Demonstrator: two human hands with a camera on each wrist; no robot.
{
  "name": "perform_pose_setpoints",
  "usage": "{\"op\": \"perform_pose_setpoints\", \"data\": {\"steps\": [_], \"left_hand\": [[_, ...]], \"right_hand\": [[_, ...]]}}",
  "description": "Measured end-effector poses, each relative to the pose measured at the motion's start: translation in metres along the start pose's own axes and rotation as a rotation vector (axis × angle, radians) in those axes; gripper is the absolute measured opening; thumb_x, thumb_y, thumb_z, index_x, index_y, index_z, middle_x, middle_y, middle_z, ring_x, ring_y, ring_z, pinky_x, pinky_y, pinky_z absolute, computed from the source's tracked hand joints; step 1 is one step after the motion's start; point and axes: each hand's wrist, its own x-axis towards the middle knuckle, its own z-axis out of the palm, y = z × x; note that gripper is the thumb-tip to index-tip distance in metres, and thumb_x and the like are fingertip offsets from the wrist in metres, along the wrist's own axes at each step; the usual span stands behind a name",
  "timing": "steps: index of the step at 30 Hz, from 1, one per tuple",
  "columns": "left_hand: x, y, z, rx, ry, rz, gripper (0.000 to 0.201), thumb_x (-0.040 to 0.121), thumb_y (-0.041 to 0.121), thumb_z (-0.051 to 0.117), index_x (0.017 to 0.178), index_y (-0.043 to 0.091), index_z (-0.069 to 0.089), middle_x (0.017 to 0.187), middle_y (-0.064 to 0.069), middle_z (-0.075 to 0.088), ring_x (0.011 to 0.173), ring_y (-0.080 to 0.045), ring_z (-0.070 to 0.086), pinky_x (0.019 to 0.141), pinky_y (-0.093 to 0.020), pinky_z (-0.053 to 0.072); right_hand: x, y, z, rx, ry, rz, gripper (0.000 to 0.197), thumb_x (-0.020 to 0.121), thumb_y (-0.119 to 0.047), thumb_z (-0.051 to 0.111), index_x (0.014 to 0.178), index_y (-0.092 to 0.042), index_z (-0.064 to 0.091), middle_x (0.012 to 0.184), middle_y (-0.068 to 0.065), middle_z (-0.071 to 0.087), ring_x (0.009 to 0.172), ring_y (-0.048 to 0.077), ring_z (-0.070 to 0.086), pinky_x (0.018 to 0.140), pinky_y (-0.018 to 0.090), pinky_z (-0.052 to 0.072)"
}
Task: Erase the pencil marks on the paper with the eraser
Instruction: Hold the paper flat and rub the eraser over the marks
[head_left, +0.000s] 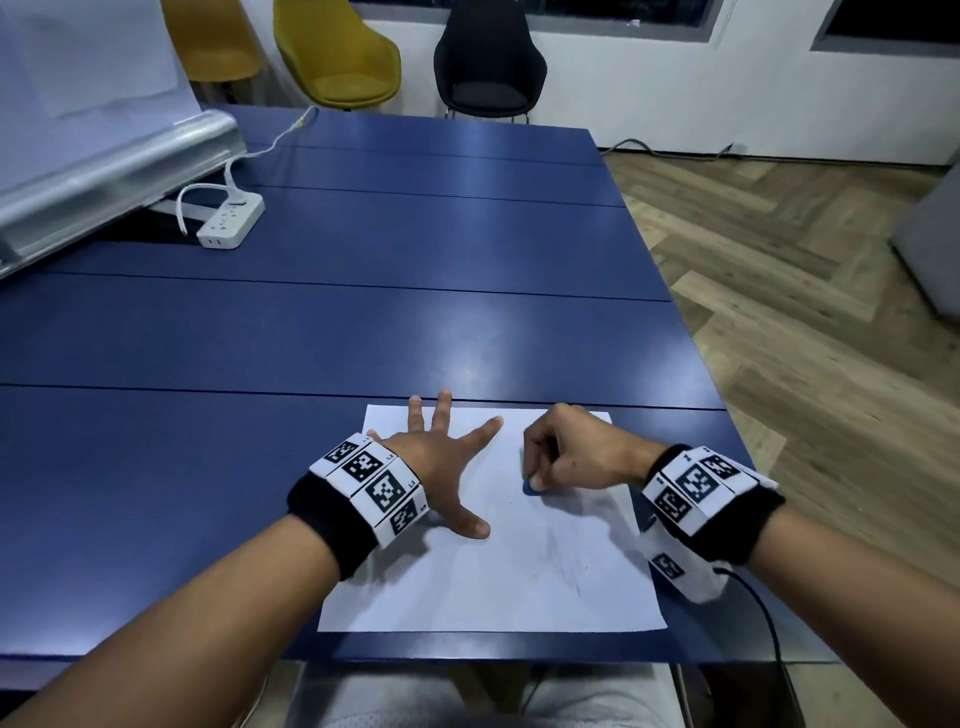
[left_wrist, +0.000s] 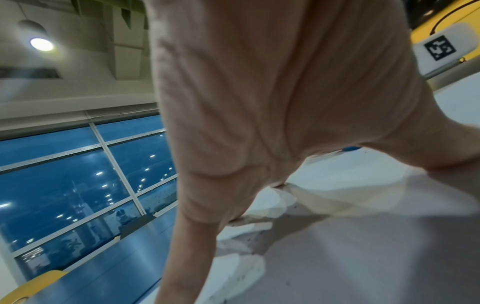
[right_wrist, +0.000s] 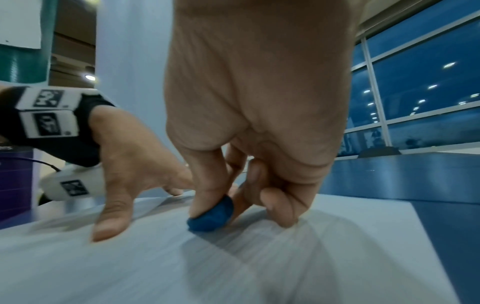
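A white sheet of paper (head_left: 467, 582) lies on the blue table (head_left: 311, 322) near its front edge. Faint grey pencil marks (head_left: 563, 558) run across its right half. My right hand (head_left: 563, 457) pinches a small blue eraser (head_left: 531, 488) between thumb and fingers and presses it onto the paper's middle. The right wrist view shows the eraser (right_wrist: 211, 216) flat against the sheet under my thumb. My left hand (head_left: 441, 462) lies spread and flat on the paper's left part, fingers straight, holding it down. The left wrist view is filled by that hand (left_wrist: 259, 102), with the eraser (left_wrist: 350, 148) a blue speck beyond it.
A white power strip (head_left: 231, 221) with its cable lies at the table's far left, beside a tilted whiteboard frame (head_left: 114, 166). Yellow chairs (head_left: 337, 52) and a black chair (head_left: 488, 57) stand beyond the far edge. Wooden floor (head_left: 805, 291) runs along the right side.
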Motion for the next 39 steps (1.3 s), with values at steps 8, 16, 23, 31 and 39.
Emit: {"op": "perform_pose_setpoints", "data": {"steps": [8,16,23,31,39], "left_hand": [[0.001,-0.002,0.0,0.019,0.011,-0.004,0.131,0.061,0.076,0.074,0.14,0.057,-0.029,0.152,-0.005,-0.044,0.142,-0.041,-0.031,0.103,-0.08,0.014],[0.0,-0.002,0.0,0.01,0.001,0.006,0.131,0.061,0.076,0.075,0.141,0.057,-0.027,0.152,-0.006,-0.043,0.142,-0.042,-0.031,0.102,-0.081,0.013],[-0.001,-0.001,-0.001,0.012,-0.004,0.009,0.131,0.062,0.076,0.074,0.141,0.057,-0.028,0.152,-0.005,-0.044,0.142,-0.041,-0.032,0.104,-0.08,0.013],[-0.003,0.001,-0.001,0.008,0.003,0.004,0.13,0.062,0.073,0.076,0.142,0.057,-0.027,0.153,-0.005,-0.043,0.143,-0.041,-0.031,0.104,-0.08,0.014],[-0.001,0.001,-0.001,0.01,0.005,-0.006,0.131,0.062,0.073,0.076,0.141,0.057,-0.028,0.152,-0.005,-0.044,0.143,-0.04,-0.031,0.104,-0.08,0.015]], "right_hand": [[-0.019,-0.006,0.014,-0.044,-0.176,-0.04,0.008,0.073,-0.004,0.071,0.077,-0.011,0.074,0.077,0.004,0.076,0.062,0.004,0.064,0.061,0.022,0.052],[-0.036,-0.001,0.028,0.028,-0.216,-0.054,0.007,0.076,-0.001,0.071,0.08,-0.007,0.074,0.077,0.004,0.076,0.058,0.004,0.063,0.059,0.018,0.048],[-0.048,-0.004,0.034,0.069,-0.264,-0.042,0.006,0.078,-0.002,0.072,0.082,-0.006,0.073,0.076,0.005,0.074,0.057,0.003,0.061,0.058,0.017,0.048],[0.013,0.008,-0.014,0.032,0.157,0.05,0.009,0.075,-0.006,0.076,0.073,-0.013,0.072,0.08,0.013,0.075,0.073,0.025,0.069,0.066,0.035,0.055],[0.006,0.017,-0.012,0.04,-0.044,0.02,0.005,0.074,-0.002,0.076,0.076,-0.007,0.075,0.075,0.005,0.076,0.062,0.006,0.064,0.063,0.022,0.049]]}}
